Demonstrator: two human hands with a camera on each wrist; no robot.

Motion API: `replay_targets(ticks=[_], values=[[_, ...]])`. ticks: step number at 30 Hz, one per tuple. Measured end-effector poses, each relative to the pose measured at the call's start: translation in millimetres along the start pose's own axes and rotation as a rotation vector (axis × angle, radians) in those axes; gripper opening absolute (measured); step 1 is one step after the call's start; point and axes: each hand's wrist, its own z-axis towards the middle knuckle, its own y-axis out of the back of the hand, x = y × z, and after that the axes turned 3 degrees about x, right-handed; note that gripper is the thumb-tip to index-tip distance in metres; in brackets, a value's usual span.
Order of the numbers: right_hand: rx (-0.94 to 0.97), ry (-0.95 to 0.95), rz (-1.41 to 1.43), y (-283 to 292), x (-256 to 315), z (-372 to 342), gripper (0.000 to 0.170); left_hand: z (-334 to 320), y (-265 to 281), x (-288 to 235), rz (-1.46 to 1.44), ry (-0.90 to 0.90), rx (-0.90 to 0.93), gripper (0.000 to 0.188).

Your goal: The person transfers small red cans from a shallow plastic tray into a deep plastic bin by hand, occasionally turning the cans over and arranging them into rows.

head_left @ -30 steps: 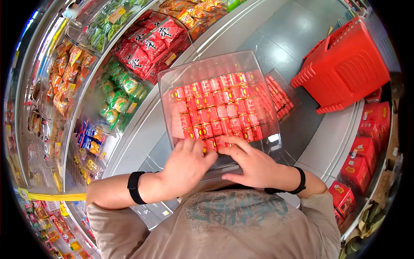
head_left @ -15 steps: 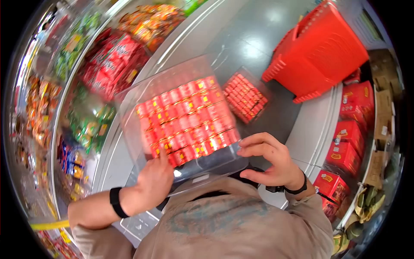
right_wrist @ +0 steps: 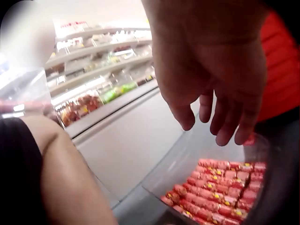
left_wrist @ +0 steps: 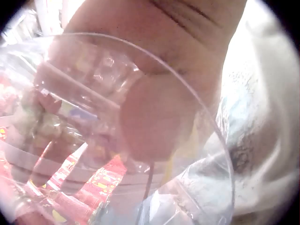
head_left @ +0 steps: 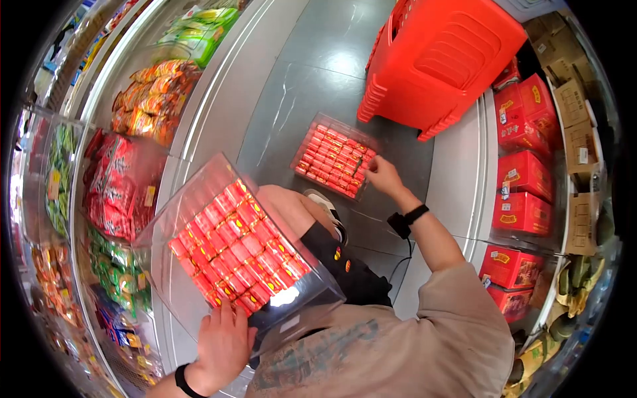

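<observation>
A large clear plastic box, tilted across the person's lap, holds rows of small red cylindrical packs. My left hand reaches over its near left side, straight fingers resting on the nearest packs. In the left wrist view, the clear wall covers part of that hand. On the floor ahead sits a smaller clear box filled with similar red packs. Above its right side, my right hand hangs with loosely bent fingers and nothing between them.
A red plastic basket stack stands on the floor beyond the small box. Shelves of bagged snacks run along the left. Red gift boxes and brown cartons line the right. The person's shoe is close to the small box.
My right hand has left the large box and reached forward to the floor box. The large box has turned and shifted left, my left hand staying at it. The view has swung right.
</observation>
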Motion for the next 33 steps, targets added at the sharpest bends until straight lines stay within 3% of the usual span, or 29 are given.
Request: replay_targets(ticks=[1, 4, 5, 8, 11, 14, 18, 20, 23, 26, 32, 33], values=[[0.075, -0.007, -0.053, -10.6, -1.2, 7.4, 0.035, 2.5, 4.5, -0.2, -0.024, -0.024, -0.086, 0.043], [0.173, 0.127, -0.162, -60.7, -12.2, 47.6, 0.040, 1.3, 8.3, 3.4, -0.259, -0.035, -0.026, 0.061], [0.253, 0.181, -0.170, -71.7, -8.8, 61.1, 0.044, 4.6, 18.9, 0.9, -0.283, -0.065, -0.184, 0.042], [0.363, 0.337, -0.262, -124.8, -17.0, 106.1, 0.047, 10.8, 20.7, 6.7, -0.362, -0.089, -0.249, 0.045], [0.422, 0.433, -0.494, -140.6, 9.0, 120.7, 0.041, 14.5, 21.0, 10.3, -0.393, -0.086, -0.293, 0.041], [0.377, 0.501, -0.649, -167.4, 10.9, 133.1, 0.044, 22.2, 21.9, 13.5, -0.422, -0.097, -0.306, 0.036], [0.516, 0.446, -0.657, -181.1, 2.2, 137.6, 0.048, 27.6, 26.0, 17.4, -0.457, -0.114, -0.295, 0.032], [0.470, 0.470, -0.580, -201.4, -21.6, 144.0, 0.043, 28.3, 24.5, 20.1, -0.481, -0.131, -0.311, 0.032], [0.474, 0.432, -0.526, -193.0, 0.4, 139.8, 0.034, 31.8, 26.0, 21.1, -0.506, -0.128, -0.316, 0.031], [0.392, 0.513, -0.506, -207.2, -14.0, 143.8, 0.033, 31.4, 26.6, 22.4, -0.522, -0.119, -0.312, 0.030], [0.437, 0.523, -0.615, -192.6, 0.6, 147.7, 0.032, 28.3, 25.8, 22.7, -0.540, -0.117, -0.317, 0.028], [0.374, 0.612, -0.663, -193.7, -1.1, 149.5, 0.032, 27.2, 26.5, 22.6, -0.540, -0.120, -0.313, 0.028]])
